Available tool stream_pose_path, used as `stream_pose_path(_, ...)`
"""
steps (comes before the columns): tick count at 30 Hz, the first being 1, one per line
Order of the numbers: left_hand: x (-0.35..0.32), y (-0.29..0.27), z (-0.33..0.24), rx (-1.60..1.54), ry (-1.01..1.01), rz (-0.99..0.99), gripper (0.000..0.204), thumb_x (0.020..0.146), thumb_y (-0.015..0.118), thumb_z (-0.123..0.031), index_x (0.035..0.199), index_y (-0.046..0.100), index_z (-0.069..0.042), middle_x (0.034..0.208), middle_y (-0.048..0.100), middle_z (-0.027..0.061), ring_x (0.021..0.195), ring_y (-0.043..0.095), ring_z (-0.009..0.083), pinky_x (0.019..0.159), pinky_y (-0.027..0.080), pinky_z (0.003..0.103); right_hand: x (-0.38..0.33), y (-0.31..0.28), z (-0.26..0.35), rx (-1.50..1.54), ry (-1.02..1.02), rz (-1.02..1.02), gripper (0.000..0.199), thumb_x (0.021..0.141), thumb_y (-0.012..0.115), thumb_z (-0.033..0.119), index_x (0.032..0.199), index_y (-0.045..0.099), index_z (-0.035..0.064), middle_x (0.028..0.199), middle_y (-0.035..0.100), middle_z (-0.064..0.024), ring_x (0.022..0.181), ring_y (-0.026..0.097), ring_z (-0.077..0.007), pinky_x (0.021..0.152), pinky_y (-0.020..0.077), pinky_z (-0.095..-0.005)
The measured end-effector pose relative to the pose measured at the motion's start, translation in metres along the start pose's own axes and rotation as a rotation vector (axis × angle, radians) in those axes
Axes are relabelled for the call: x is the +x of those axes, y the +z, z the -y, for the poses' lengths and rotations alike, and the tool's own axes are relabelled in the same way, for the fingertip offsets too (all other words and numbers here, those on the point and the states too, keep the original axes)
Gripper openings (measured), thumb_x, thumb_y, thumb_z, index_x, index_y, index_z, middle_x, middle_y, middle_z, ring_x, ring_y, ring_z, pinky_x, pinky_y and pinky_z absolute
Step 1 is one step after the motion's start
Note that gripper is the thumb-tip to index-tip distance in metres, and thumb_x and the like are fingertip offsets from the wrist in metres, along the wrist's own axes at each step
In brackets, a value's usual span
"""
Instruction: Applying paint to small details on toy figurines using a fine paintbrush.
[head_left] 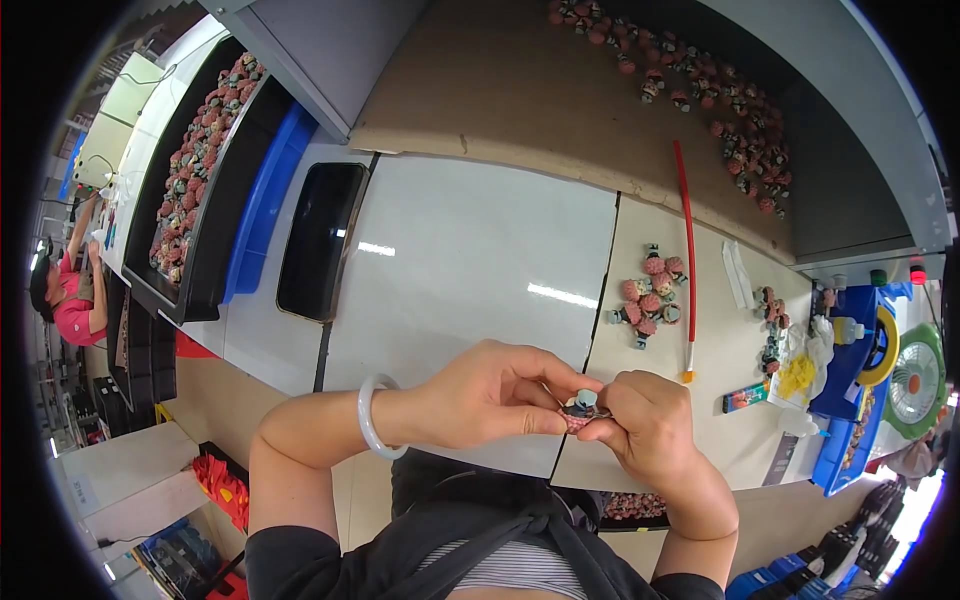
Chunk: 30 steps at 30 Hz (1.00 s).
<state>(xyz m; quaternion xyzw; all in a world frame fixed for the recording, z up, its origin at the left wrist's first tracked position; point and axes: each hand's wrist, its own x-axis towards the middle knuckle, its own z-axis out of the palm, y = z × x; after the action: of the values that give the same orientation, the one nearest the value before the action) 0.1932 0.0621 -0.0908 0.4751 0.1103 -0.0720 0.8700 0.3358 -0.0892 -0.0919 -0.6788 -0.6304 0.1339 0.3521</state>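
The white worktop spreads widest, with a black tray full of small pink figures at its left. Above its near edge, the left hand's grip is closed, thumb and fingertips pinching a figurine; the right hand curls against it, its exact hold unclear. A dark phone lies left, a slim red brush right. Smallest is the pink-and-grey figurine, between both hands.

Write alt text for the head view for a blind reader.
A person's left hand holds a small figurine over a white worktable, the right hand up against it. Similar figurines and a red-handled brush lie to the right, a black phone to the left.
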Motion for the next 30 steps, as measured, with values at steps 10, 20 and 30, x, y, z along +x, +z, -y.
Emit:
stream_pose_path(10,0.0016,0.001,0.0004,0.181,0.052,-0.053,0.036,0.075,0.062,0.006,0.11,0.054,0.003,0.097,0.059,0.0098,0.089,0.06,0.0151,0.08,0.049,0.026,0.001,0.0,0.0042,-0.011,0.071,0.032,0.031,0.068,0.068,0.028,0.065,0.047,0.0061,0.053,0.044,-0.0061,0.048,0.047,-0.024,0.042,0.0378,-0.0332)
stream_pose_path(20,0.0018,0.0019,-0.0018,0.223,0.075,-0.071,0.035,0.074,0.063,0.005,0.109,0.055,0.002,0.091,0.059,0.0085,0.084,0.061,0.0146,0.077,0.051,0.025,0.0014,0.0006,0.0056,0.005,0.092,0.03,0.03,0.068,0.069,0.026,0.066,0.046,0.0059,0.056,0.045,-0.0063,0.049,0.048,-0.024,0.042,0.0382,-0.0336)
stream_pose_path(30,0.002,0.0026,-0.0041,0.251,0.073,-0.074,0.036,0.073,0.065,0.004,0.108,0.056,0.001,0.089,0.059,0.0083,0.083,0.061,0.0139,0.076,0.051,0.024,0.0011,0.0019,0.0049,0.003,0.082,0.052,0.031,0.068,0.068,0.026,0.065,0.045,0.0058,0.055,0.044,-0.0066,0.049,0.047,-0.0244,0.043,0.0384,-0.0339)
